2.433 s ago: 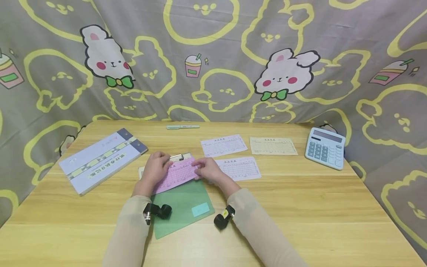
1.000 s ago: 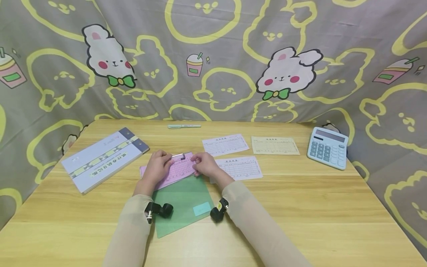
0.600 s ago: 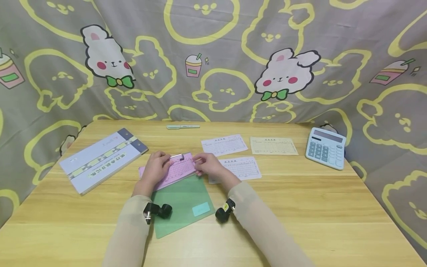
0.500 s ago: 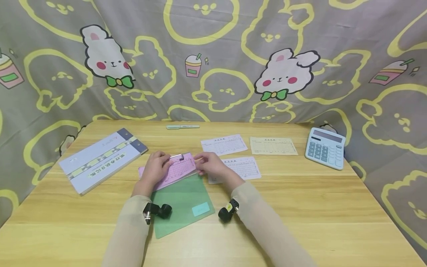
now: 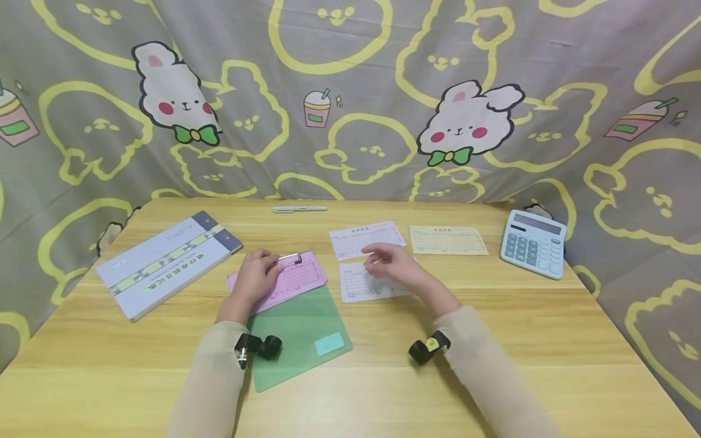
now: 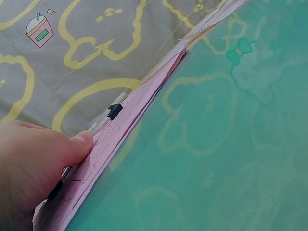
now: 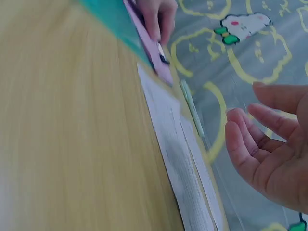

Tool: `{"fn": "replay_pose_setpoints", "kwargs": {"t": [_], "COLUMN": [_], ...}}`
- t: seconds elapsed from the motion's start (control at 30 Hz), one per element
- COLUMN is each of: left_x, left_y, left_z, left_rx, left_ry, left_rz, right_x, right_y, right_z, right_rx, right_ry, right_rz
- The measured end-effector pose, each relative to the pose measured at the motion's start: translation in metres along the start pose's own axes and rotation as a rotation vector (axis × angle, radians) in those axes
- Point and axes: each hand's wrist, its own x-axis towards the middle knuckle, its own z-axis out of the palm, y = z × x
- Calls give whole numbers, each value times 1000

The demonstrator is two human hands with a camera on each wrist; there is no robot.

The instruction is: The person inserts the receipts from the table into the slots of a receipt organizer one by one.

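Observation:
A glossy green clipboard [image 5: 298, 340] lies tilted on the table, with pink form slips [image 5: 298, 281] along its top under a metal clip [image 5: 289, 259]. My left hand [image 5: 254, 281] grips the board's top edge at the clip, its thumb [image 6: 79, 144] lying on the clip and the pink paper; the other fingers are mostly hidden. My right hand [image 5: 397, 266] holds nothing and hovers over a white form slip [image 5: 358, 289], overlapping it in the head view. In the right wrist view its fingers [image 7: 240, 149] are loosely bent and apart from the paper.
Another white slip [image 5: 356, 237] and a cream slip [image 5: 449, 240] lie farther back. A light blue calculator [image 5: 533, 243] stands at the right. At the left is a banded ledger book [image 5: 170, 264]. A pale green pen [image 5: 300, 208] lies near the patterned curtain [image 5: 361, 79].
My right hand has let go of the pink slip's right end and moved right, over the white slip. The pink slip slid up under the clip. My left hand stays in place.

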Motion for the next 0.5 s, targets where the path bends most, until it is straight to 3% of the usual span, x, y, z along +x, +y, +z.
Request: {"fn": "replay_pose_setpoints", "kwargs": {"t": [0.2,0.5], "left_x": [-1,-1], "left_y": [2,1], "left_z": [0,1], "left_rx": [-15,-28], "left_ry": [11,32], "left_rz": [3,0], "right_x": [-15,-23], "right_y": [18,46], "right_z": [-31,-59], "right_rx": [-128,-119], "right_ry": [55,116], "right_rz": [-34,7]}}
